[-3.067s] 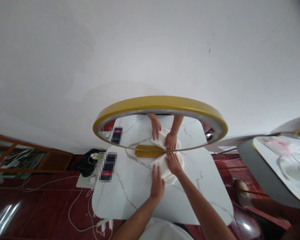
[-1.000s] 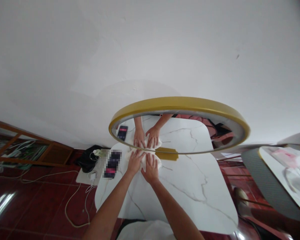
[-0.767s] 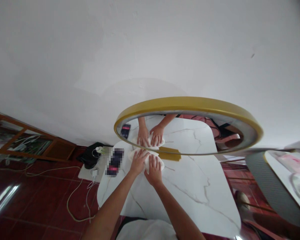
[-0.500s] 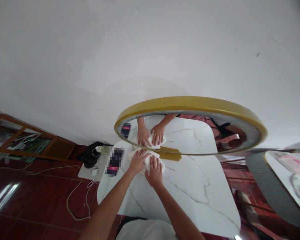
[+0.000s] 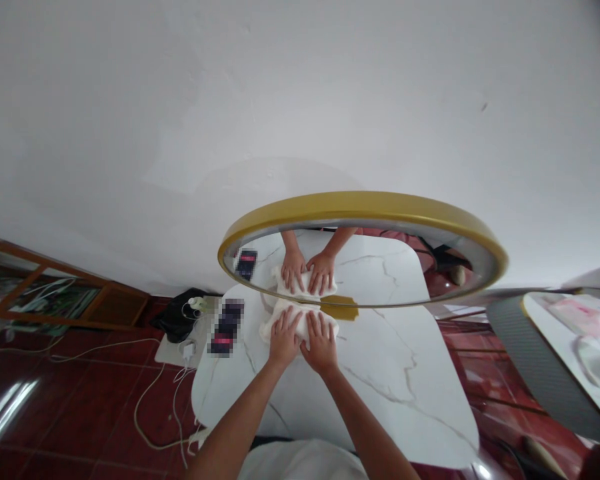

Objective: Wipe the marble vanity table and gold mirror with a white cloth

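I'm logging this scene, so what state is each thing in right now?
left hand, open, flat, palm down on the cloth
right hand, open, flat on the cloth, beside the left
white cloth, bunched, pinned to the table under both hands
mirror, standing on the table, reflecting hands and cloth
phone, lying flat near the table's left edge
table, bearing cloth, mirror, phone
cables, loose on the floor

left hand (image 5: pixel 284 338), right hand (image 5: pixel 321 342), flat on white cloth (image 5: pixel 296 316), marble table (image 5: pixel 380 380)

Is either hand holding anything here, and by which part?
Nothing gripped: left hand and right hand lie flat, palms down, on top of the white cloth.
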Motion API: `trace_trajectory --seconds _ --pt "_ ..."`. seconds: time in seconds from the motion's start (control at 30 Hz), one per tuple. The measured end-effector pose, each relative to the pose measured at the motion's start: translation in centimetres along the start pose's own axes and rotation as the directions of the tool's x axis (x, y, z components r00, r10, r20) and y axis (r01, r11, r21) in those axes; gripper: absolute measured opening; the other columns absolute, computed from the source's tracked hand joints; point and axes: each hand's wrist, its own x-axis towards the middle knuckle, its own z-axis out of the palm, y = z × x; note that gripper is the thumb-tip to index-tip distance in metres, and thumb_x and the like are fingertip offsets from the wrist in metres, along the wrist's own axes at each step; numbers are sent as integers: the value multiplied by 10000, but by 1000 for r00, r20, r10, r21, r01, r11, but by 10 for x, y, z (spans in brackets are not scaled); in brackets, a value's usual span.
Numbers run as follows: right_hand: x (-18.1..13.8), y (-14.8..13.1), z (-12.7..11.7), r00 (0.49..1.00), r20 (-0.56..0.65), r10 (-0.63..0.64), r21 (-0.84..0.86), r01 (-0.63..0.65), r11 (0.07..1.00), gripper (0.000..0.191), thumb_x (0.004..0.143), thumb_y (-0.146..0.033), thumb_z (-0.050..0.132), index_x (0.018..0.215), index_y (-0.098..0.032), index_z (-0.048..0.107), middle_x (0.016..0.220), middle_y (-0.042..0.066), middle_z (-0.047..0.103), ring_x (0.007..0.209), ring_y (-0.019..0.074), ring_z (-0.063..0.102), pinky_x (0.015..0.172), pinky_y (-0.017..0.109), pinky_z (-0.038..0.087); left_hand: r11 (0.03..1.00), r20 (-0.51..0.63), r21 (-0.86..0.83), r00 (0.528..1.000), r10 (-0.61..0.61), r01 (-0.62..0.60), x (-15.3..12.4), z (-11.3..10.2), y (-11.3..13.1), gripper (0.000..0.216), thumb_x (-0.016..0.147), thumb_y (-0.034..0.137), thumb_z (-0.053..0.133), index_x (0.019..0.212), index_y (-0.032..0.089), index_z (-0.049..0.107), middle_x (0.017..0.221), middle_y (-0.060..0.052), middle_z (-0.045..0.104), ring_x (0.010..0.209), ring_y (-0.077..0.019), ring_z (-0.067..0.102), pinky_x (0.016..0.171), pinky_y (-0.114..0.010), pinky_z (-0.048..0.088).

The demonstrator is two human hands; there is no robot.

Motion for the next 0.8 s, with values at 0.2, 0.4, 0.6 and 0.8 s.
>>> trace_trajectory --seconds 0.2,0.4,0.6,0.8 --pt "-20 47 0 999 -26 39 -67 -41 997 680 827 -365 397 1435 -181 156 1496 0 143 1383 222 6 1103 479 67 997 57 -60 997 51 -48 -4 17 42 824 701 75 510 1415 355 207 1514 41 156 1350 -231 215 1051 -384 281" --pt "-31 81 -7 986 -57 156 -73 -160 984 654 818 -292 411 1428 -186 199 1491 -18 149 1383 202 46 1112 464 40 994 71 -113 998 0 8 4 34 93 819 699 104 542 1413 345 221 1513 30 166 1318 -267 261 1037 -417 302" --pt "-43 102 -5 986 -37 160 -52 -161 986 629 839 -256 371 1435 -203 175 1492 -25 159 1379 172 77 1114 420 73 959 126 -171 971 -205 225 16 40 131 783 693 122 550 1394 346 280 1503 -12 187 1273 -281 324 999 -398 345" --pt "-29 125 -8 995 -24 100 -67 -101 993 692 841 -325 359 1446 -172 62 1506 17 125 1380 210 58 1101 445 104 917 224 -221 933 -282 331 30 45 145 627 781 153 429 1385 287 328 1484 -45 217 1273 -261 339 1037 -387 290"
